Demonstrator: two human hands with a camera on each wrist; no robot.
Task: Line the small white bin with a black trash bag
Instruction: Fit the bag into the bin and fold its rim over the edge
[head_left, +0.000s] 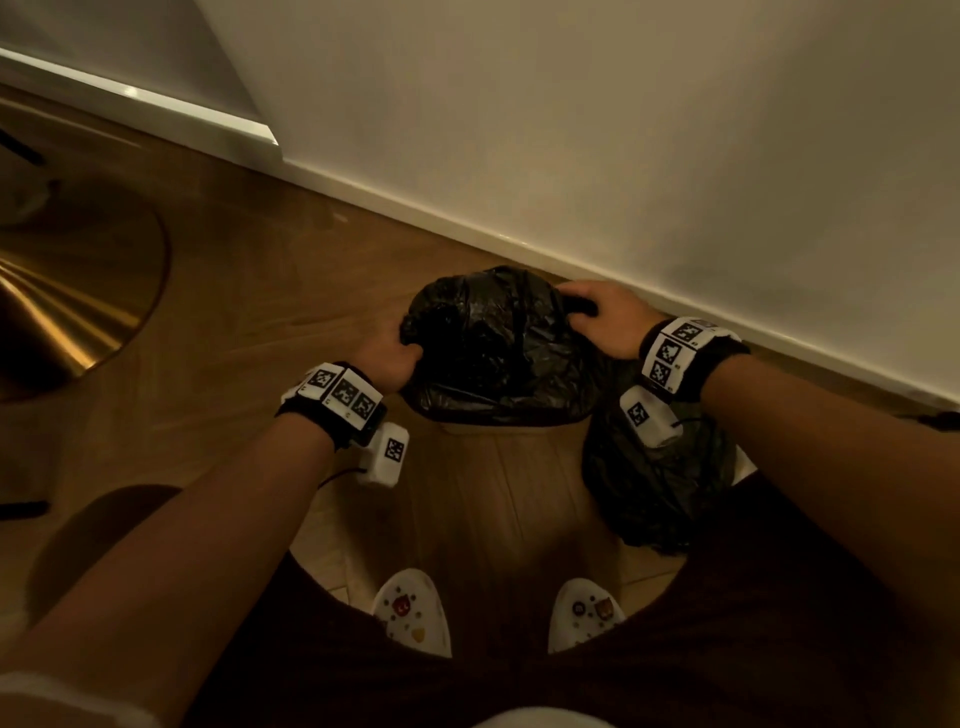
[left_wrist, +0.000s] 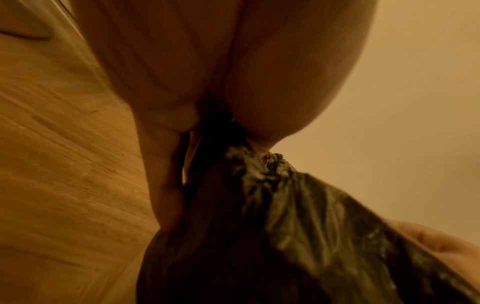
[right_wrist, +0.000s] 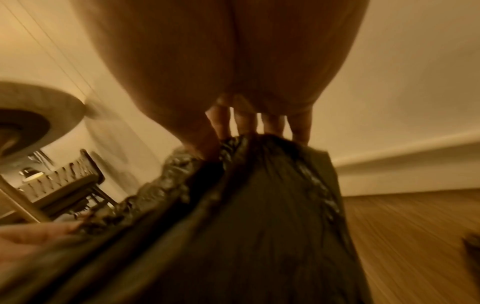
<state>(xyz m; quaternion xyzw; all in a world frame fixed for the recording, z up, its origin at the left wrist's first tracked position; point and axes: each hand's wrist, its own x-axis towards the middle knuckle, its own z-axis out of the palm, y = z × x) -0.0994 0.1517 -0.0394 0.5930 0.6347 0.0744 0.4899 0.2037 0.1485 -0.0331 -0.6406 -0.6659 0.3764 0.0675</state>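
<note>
A crinkled black trash bag (head_left: 498, 348) is draped over the top of the small white bin, of which only a pale strip (head_left: 506, 427) shows below the bag's lower edge. My left hand (head_left: 389, 358) grips a bunched fold of the bag at its left side; in the left wrist view the plastic (left_wrist: 259, 174) is pinched between the fingers. My right hand (head_left: 602, 317) grips the bag's far right edge, fingers curled over the plastic (right_wrist: 259, 185). The inside of the bin is hidden.
A second, filled black bag (head_left: 660, 483) sits on the wood floor under my right wrist. The white wall and skirting board (head_left: 467, 223) run just behind the bin. A brass round table base (head_left: 67, 291) lies at left. My white shoes (head_left: 415, 613) stand below.
</note>
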